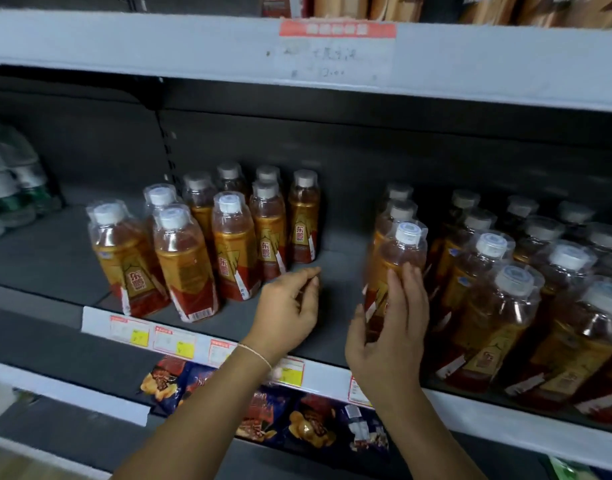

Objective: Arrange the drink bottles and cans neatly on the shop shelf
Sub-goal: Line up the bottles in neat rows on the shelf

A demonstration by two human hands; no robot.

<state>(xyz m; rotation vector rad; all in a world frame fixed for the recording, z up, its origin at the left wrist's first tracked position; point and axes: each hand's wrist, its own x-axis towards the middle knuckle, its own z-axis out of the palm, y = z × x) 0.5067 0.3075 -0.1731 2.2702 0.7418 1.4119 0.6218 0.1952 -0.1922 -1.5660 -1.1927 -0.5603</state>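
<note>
One amber drink bottle (pixel 401 251), white cap, gold-and-red label, is upright at the left edge of the right-hand group (pixel 505 306) of like bottles. It is slightly blurred. Its base is hidden behind the hand, so I cannot tell whether it touches the shelf (pixel 335 251).

Right hand (pixel 387 327): wrapped on that bottle, fingers laid up its front, thumb on its left side.

Left hand (pixel 287 306): over the bare gap in the shelf, holding nothing. Fingers loosely curled, index and thumb reaching forward, just beside the nearest bottle of the left cluster (pixel 228 244) but not touching it. Thin band (pixel 259 355) on the wrist.

Left cluster: some nine or ten of the same bottles, loosely ranked, labels facing different ways. The right-hand group is denser and runs in rows to the frame edge. The two groups are well apart.

Shelf lip: row of price tags (pixel 174 341), yellow and red. Far left on the same shelf, pale bottles (pixel 13 188), dim and unclear. The shelf edge above carries a paper label (pixel 337 50), writing illegible. On the shelf below are snack packets (pixel 297 417), blue and orange.
</note>
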